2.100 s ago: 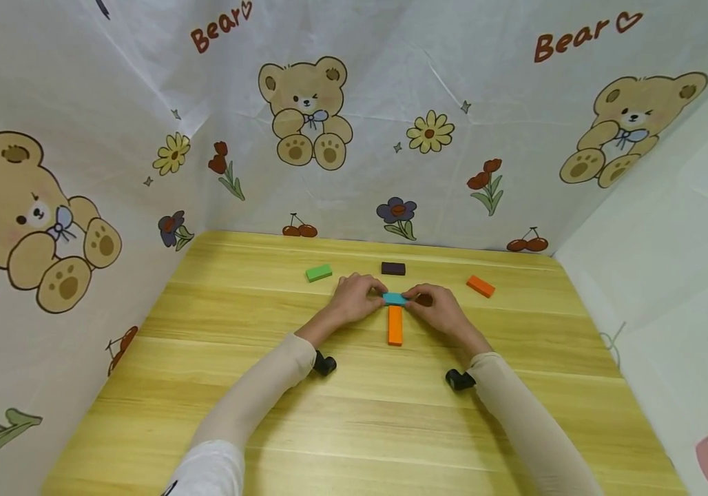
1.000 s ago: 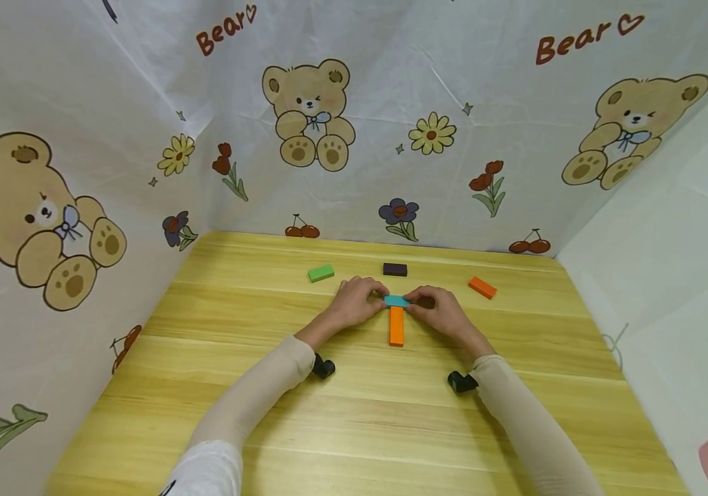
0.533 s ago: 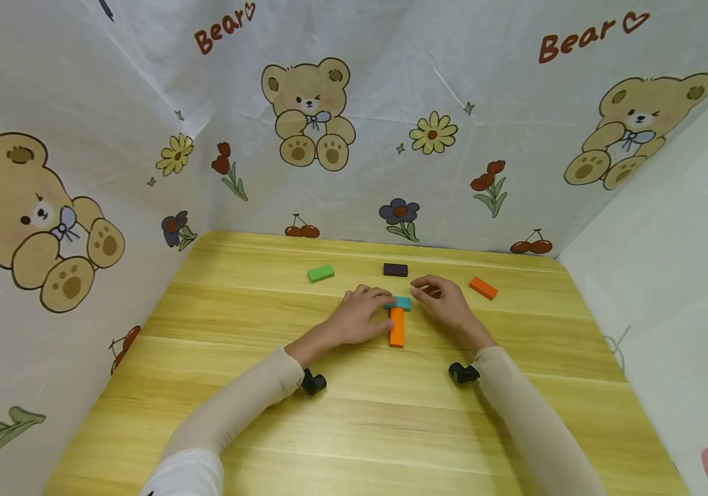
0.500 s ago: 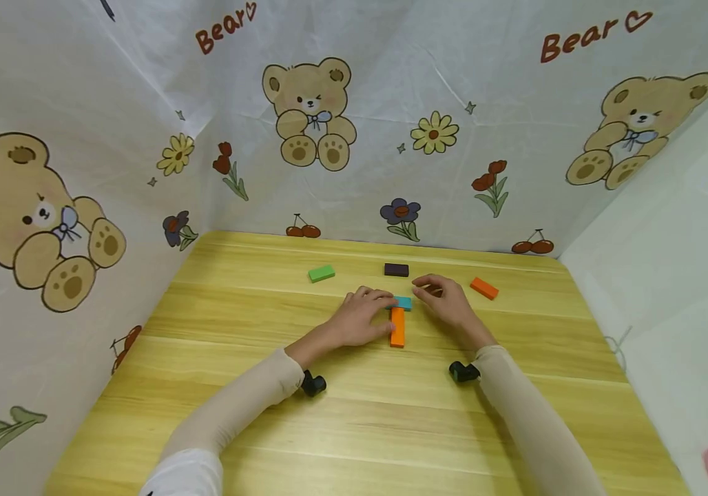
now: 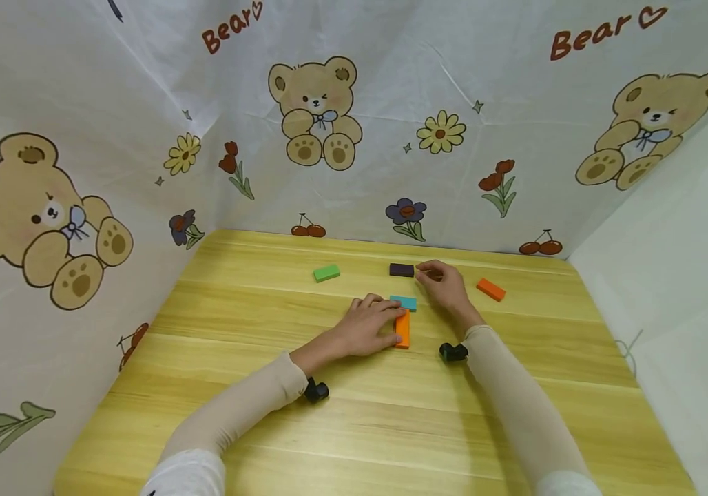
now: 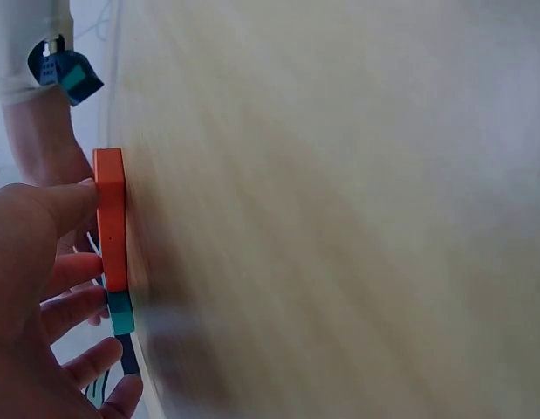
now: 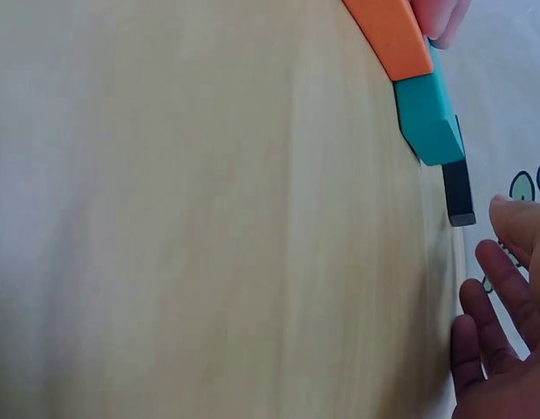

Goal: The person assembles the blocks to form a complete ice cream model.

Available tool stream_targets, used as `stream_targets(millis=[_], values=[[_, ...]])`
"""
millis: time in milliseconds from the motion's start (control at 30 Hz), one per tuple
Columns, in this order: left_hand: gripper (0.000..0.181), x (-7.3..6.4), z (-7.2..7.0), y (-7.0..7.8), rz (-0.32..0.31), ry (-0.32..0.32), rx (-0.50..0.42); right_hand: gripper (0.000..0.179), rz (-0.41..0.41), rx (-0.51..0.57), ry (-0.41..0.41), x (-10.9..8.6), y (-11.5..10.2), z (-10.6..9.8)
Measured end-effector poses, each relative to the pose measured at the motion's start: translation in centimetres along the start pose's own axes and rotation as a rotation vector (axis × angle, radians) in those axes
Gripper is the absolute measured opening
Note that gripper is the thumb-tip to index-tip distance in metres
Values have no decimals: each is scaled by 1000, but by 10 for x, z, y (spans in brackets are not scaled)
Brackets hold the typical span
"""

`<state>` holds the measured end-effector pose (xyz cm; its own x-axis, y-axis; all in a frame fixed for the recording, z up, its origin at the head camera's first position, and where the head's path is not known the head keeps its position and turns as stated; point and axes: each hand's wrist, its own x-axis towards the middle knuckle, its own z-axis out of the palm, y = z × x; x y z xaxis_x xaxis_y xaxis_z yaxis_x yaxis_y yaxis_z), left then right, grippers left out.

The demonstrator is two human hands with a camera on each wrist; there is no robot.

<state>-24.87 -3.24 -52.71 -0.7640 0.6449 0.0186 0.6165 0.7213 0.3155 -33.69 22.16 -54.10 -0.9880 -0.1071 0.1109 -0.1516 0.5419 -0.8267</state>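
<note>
A long orange block (image 5: 403, 329) lies lengthwise on the table, its far end against a teal block (image 5: 403, 303) set crosswise, forming a T. My left hand (image 5: 366, 327) rests at the orange block's left side, thumb (image 6: 78, 202) on it near one end and the other fingers spread toward the teal block. Beyond the T lies a dark block (image 5: 401, 270). Just off its right end is my right hand (image 5: 443, 284), thumb and fingers apart with nothing between them; a gap to the dark block (image 7: 459, 188) shows in the right wrist view.
A green block (image 5: 326, 273) lies back left and a second orange block (image 5: 491, 289) back right. A white cloth printed with bears (image 5: 319, 114) hangs behind the wood-grain table (image 5: 354, 427) and along its sides. Small black cameras (image 5: 453, 352) sit at both wrists.
Both hands have let go of the teal block. My left hand has moved nearer onto the orange block; my right hand has moved away from me to the dark block's right end.
</note>
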Motion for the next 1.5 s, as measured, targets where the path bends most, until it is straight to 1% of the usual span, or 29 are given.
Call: stream_targets(millis=[100, 233, 333, 533, 600, 833, 1033, 1267, 1500], values=[[62, 1, -2, 2, 0, -2, -4, 32, 30, 15, 23, 6, -1, 3], [61, 1, -2, 3, -1, 0, -12, 33, 54, 36, 28, 13, -3, 6], [62, 1, -2, 3, -4, -2, -24, 33, 72, 51, 14, 17, -5, 6], [63, 0, 1, 0, -13, -3, -36, 33, 111, 28, -32, 24, -11, 7], [64, -1, 2, -2, -13, -3, -37, 31, 120, 30, -36, 25, -12, 8], [64, 1, 4, -2, -13, 3, -35, 27, 92, -19, -36, 27, -11, 7], [64, 1, 3, -3, -19, -4, -46, 28, 96, -3, -42, 28, -10, 9], [63, 2, 3, -5, -17, 16, -33, 28, 84, 12, -48, 28, -9, 9], [64, 0, 4, -4, -16, 6, -61, 29, 87, 7, -55, 24, -7, 9]])
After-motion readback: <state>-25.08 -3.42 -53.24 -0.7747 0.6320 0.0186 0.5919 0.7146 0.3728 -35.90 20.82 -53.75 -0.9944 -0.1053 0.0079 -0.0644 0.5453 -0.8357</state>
